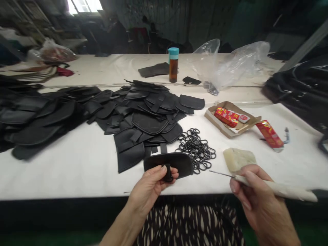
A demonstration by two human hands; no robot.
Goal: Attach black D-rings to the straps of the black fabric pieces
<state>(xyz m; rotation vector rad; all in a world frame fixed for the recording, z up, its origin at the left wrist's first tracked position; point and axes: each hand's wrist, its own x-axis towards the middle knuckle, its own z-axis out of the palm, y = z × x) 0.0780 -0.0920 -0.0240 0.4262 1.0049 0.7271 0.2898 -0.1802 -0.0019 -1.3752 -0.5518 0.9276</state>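
My left hand [156, 181] pinches the folded strap of a black leather-like flap [180, 163] at the table's front edge. Whether a ring sits inside that fold is hidden by my fingers. In my right hand [258, 191] lies an awl [287, 189] with a pale handle, its thin metal tip pointing left, apart from the flap. Just behind the flap is a heap of black metal rings [197, 150]. A yellowish block [238, 159], perhaps wax, rests right behind my right hand. Many similar black pieces [150, 123] are piled further back to the left.
A cardboard tray [217, 126] holds red and yellow small boxes; another red box [270, 135] lies beside it. Further back stand a brown bottle with a turquoise lid [173, 66] and a clear plastic bag [235, 65]. A large black item [299, 89] is at the right.
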